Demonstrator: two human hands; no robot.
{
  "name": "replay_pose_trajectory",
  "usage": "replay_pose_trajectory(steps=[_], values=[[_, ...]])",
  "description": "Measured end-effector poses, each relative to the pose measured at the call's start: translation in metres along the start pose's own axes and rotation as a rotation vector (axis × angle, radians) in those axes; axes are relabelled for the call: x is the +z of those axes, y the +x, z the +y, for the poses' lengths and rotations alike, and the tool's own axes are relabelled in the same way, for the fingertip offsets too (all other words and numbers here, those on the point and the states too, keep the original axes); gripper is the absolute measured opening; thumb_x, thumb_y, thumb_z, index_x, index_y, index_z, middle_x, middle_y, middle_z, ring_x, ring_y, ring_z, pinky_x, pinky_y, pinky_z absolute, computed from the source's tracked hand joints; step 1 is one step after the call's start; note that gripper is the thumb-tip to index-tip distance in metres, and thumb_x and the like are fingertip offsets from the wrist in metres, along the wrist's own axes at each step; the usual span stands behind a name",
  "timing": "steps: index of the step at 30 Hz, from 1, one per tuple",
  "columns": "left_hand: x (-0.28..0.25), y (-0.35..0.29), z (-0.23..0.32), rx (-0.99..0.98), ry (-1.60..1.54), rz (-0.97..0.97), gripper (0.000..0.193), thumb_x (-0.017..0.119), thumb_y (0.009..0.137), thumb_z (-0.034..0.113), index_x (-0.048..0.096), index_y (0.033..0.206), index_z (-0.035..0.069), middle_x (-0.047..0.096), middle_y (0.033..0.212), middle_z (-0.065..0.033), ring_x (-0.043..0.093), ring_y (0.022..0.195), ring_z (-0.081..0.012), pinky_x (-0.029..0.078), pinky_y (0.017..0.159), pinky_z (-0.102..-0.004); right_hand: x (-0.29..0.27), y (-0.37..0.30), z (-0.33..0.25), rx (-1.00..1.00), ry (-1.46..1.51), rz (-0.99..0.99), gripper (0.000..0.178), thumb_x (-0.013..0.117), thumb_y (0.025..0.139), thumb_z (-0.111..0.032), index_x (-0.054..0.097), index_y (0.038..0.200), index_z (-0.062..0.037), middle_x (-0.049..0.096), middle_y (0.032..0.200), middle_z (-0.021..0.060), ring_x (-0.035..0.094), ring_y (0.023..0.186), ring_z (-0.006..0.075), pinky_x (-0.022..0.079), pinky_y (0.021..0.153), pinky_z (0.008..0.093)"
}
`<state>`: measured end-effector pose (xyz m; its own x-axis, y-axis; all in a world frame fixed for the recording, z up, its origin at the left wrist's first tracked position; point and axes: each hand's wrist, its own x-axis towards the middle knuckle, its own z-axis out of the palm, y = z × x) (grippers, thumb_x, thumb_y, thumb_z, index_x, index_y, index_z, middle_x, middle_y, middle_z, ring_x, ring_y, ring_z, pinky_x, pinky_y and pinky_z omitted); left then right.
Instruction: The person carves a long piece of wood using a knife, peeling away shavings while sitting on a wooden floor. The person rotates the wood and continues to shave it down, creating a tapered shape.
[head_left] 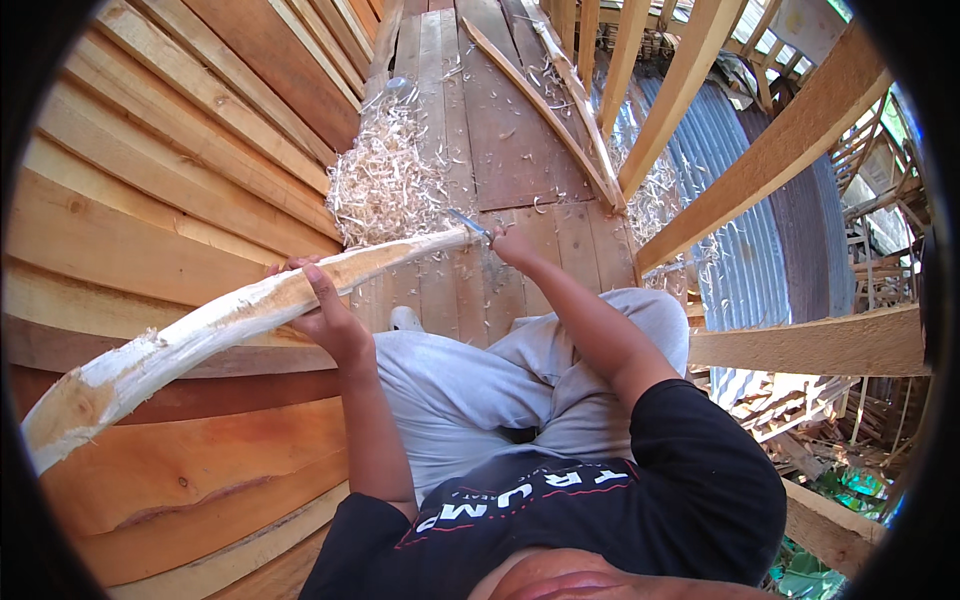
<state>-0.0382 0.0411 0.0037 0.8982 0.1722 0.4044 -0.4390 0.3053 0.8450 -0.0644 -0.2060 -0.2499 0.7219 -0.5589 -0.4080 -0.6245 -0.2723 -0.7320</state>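
A long, slightly curved wooden pole, pale with tan patches, runs from the far left edge to the middle of the view, its thick end at the left. My left hand is closed around it from below, thumb along the near side. Beyond my lap, my right hand grips a knife. Its metal blade lies at the thin end of the pole, pointing up and left. The handle is mostly hidden in my fingers.
Curly wood shavings are heaped on the plank floor by the left board wall. Two long wood strips lie ahead. Wooden railing posts stand at the right, with blue corrugated sheets beyond them.
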Motion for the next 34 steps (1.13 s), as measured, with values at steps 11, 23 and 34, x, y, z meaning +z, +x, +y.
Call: replay_pose_trajectory(steps=[11,23,34], values=[[0.003,0.020,-0.010,-0.094,-0.444,-0.535,0.015,0.052,0.080,0.016,0.040,0.078,0.007,0.041,0.069,-0.0072,0.038,0.066,-0.0175,0.036,0.067,-0.0345,-0.016,0.016,0.006,-0.047,-0.054,0.056,0.041,0.048,0.091,-0.036,0.069,0.094,-0.0007,0.068,0.086,0.0213,0.067,0.082,0.0353,0.049,0.074,0.0445],[0.010,0.033,-0.010,-0.102,-0.558,-0.867,0.024,0.060,0.073,0.016,0.039,0.070,0.007,0.041,0.061,-0.0058,0.035,0.055,-0.0166,0.032,0.056,-0.0322,-0.021,0.007,-0.017,-0.041,-0.055,-0.083,0.070,0.048,0.084,-0.072,0.056,0.056,-0.0084,0.049,0.053,0.0050,0.046,0.046,0.0165,0.034,0.043,0.0343],[0.005,0.026,-0.002,-0.066,-0.547,-0.982,0.027,0.064,0.070,0.017,0.041,0.061,0.005,0.043,0.053,-0.0065,0.035,0.046,-0.0176,0.031,0.050,-0.0316,-0.037,-0.014,-0.027,0.428,0.636,-0.696,0.060,0.044,0.089,-0.066,0.026,0.054,-0.0204,0.020,0.046,-0.0078,0.014,0.036,0.0068,0.007,0.034,0.0253]])
